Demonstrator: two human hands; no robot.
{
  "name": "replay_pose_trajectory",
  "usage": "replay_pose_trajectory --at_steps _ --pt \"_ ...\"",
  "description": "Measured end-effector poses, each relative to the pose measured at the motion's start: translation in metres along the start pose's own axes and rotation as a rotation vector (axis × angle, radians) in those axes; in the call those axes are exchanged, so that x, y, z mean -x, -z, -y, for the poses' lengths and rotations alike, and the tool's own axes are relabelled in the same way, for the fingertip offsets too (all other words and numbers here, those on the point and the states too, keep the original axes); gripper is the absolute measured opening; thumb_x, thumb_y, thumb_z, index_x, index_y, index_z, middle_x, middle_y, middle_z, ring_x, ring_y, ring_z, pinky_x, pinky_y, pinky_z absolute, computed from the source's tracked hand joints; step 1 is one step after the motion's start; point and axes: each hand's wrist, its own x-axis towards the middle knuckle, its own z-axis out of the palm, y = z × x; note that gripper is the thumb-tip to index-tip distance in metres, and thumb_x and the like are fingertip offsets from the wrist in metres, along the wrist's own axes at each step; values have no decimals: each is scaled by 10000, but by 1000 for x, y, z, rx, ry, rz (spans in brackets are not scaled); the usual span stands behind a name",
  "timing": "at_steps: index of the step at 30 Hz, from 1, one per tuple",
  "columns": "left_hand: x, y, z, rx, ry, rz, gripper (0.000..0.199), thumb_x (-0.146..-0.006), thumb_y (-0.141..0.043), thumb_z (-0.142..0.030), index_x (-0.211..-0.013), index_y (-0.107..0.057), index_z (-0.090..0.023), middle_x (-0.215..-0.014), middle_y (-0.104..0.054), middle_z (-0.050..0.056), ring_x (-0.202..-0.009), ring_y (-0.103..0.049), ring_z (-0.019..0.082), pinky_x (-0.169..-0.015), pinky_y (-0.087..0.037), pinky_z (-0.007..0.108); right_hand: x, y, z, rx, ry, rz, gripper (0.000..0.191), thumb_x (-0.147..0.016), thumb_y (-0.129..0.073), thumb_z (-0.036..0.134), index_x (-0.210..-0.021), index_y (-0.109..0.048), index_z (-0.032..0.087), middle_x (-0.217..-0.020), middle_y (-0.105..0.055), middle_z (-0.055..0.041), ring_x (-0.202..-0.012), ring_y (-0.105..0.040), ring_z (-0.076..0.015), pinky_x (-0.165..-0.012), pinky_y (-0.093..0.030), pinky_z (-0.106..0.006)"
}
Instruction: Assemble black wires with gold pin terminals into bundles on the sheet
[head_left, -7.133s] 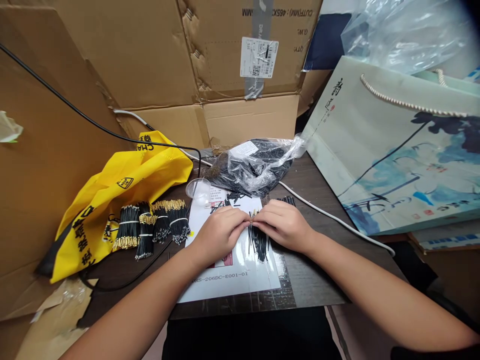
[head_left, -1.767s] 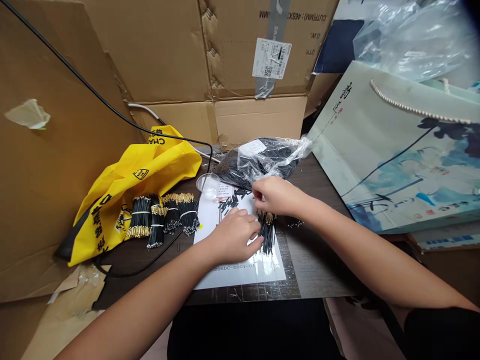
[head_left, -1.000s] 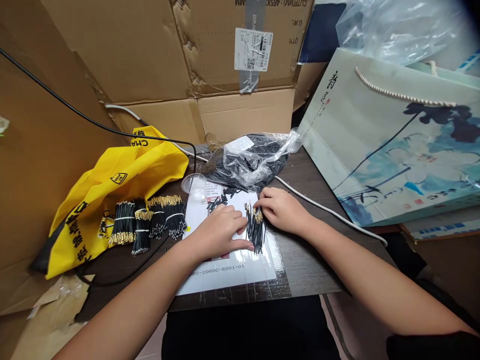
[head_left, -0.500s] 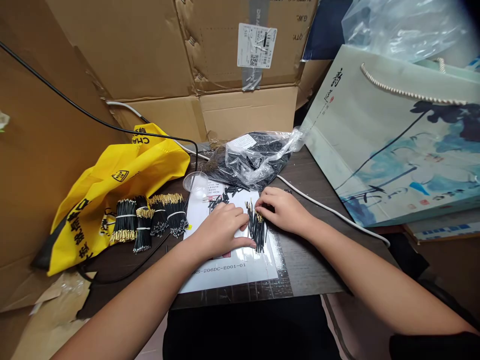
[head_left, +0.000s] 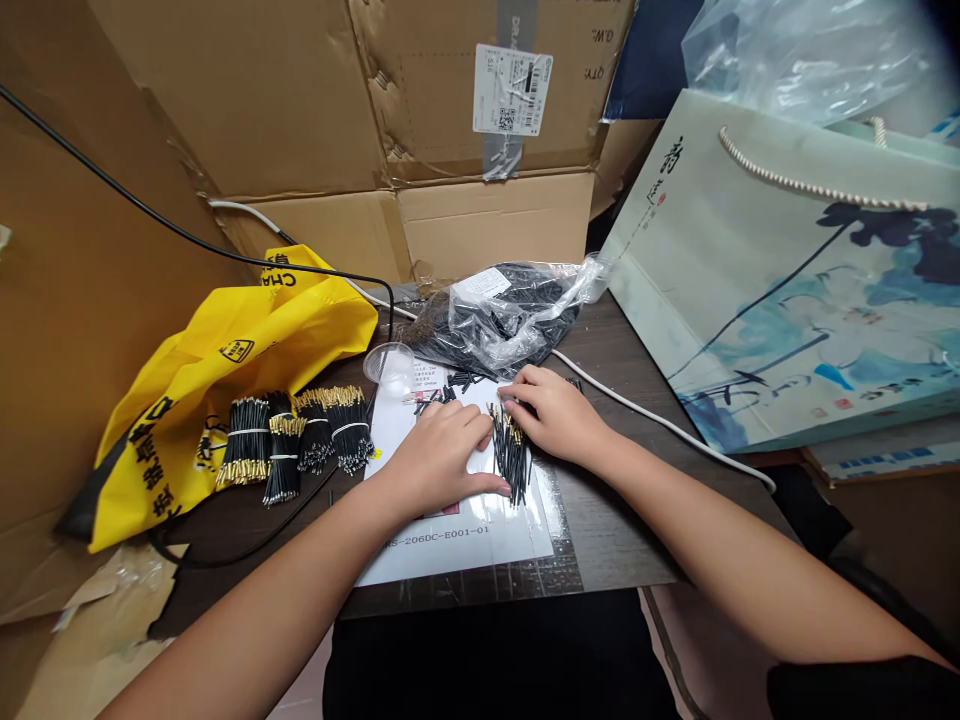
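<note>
A loose group of short black wires with gold tips (head_left: 512,462) lies on a white printed sheet (head_left: 450,548). My left hand (head_left: 446,455) rests at the left side of these wires, thumb stretched toward their lower part and the other fingers curled; thumb and fingers are apart. At the upper right of the group is my right hand (head_left: 551,412), its fingers bent close together near the gold tips. Whatever its fingertips hold is too small to make out. Short black pieces (head_left: 461,382) lie on the sheet beyond my left hand.
Banded wire bundles (head_left: 247,440) stand at the left beside a yellow bag (head_left: 180,400). A clear plastic bag of black wires (head_left: 510,315) lies behind the sheet, near a small clear cup (head_left: 386,362). A white cable (head_left: 660,412) and a large paper bag (head_left: 787,300) are at the right.
My right hand has moved slightly left and up over the top of the wires. My left hand has barely shifted.
</note>
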Motion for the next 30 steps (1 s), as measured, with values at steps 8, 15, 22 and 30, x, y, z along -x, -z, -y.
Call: replay_pose_trajectory --at_steps 8,15,22,30 --pt "0 -1 1 6 16 26 593 -693 -602 -768 -817 -496 -197 -873 -566 14 -889 -496 227 -776 -313 336 -6 -2 -3 -3 23 25 163 -925 -560 223 -967 -715 192 -901 -603 -53 -866 -539 -183 -787 -420 -323" --pt "-1 -2 2 22 19 50 584 -711 -575 -772 -806 -507 -200 -873 -557 8 -897 -489 226 -788 -311 341 -6 1 3 -86 -19 66 153 -922 -556 225 -861 -690 182 -858 -600 -45 -862 -544 -183 -799 -420 -327" --pt "-1 -2 2 29 19 47 572 -720 -592 -754 -807 -526 -192 -872 -559 20 -893 -493 222 -798 -315 336 -2 6 3 -175 -14 73 100 -898 -599 256 -877 -670 189 -875 -600 -32 -878 -547 -174 -816 -421 -317" --pt "0 -1 2 17 9 36 586 -710 -592 -762 -809 -536 -187 -870 -565 29 -892 -504 230 -784 -326 338 -1 7 1 -434 -97 36 57 -852 -643 242 -861 -648 186 -878 -613 -14 -770 -547 -130 -733 -427 -285"
